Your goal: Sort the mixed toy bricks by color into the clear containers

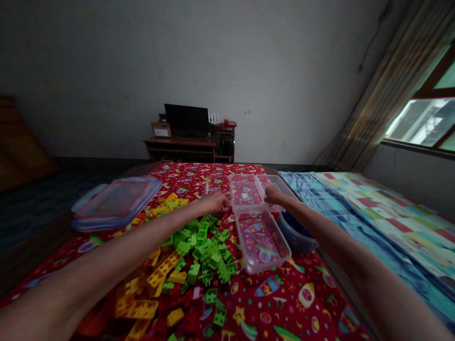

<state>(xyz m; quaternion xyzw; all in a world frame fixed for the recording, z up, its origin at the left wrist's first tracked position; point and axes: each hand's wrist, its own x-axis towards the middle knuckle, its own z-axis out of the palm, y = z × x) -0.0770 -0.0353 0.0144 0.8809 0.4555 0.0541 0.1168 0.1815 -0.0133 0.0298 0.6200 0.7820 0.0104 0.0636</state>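
My left hand (215, 202) is closed at the near left side of a clear plastic box (244, 192). Opposite it, my right hand (275, 195) pinches the box's right edge, where a pale wall shows. A second clear box (263, 244) lies just nearer, close against the first. Under my right forearm stands a tub (298, 237) with dark blue pieces in it. Below my left hand spreads a loose heap of green building blocks (208, 251), with yellow blocks (163, 271) beside and under my left forearm.
Stacked clear lids (113, 199) with pink and blue rims lie at the left. A red patterned cloth (284, 303) covers the table. A checked bed (384, 213) adjoins at the right. Beyond is a desk (179, 141) with a monitor (186, 119) against the wall.
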